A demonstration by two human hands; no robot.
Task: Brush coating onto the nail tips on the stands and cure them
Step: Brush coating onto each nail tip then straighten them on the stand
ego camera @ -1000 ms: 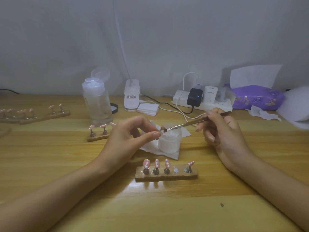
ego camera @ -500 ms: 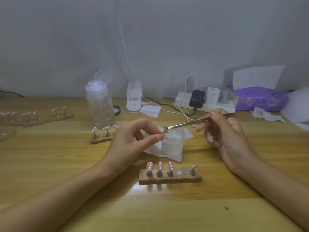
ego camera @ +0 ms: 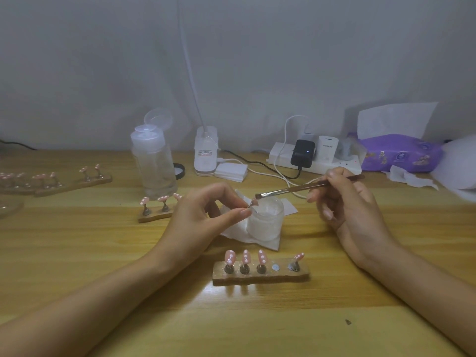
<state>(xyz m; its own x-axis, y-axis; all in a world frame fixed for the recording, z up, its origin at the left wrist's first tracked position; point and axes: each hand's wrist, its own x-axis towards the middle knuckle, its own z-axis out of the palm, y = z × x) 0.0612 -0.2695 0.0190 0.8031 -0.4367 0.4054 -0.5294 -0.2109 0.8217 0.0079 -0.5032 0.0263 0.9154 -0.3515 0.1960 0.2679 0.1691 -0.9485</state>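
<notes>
Left grip (ego camera: 206,215) pinches one nail tip (ego camera: 253,203) by the jar (ego camera: 265,220); right grip (ego camera: 342,202) holds brush (ego camera: 291,188). Risk: brush pressure twists tip loose.

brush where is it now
Head view, right of centre: right hand holds the brush, bristles above the frosted jar, by the nail tip the left hand pinches.

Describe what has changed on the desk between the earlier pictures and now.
Little: the right hand has lifted the thin brown-handled brush slightly off the small pink nail tip the left hand still pinches above the frosted glass jar. Nothing grasped or released; the wooden stand stays put.
</notes>
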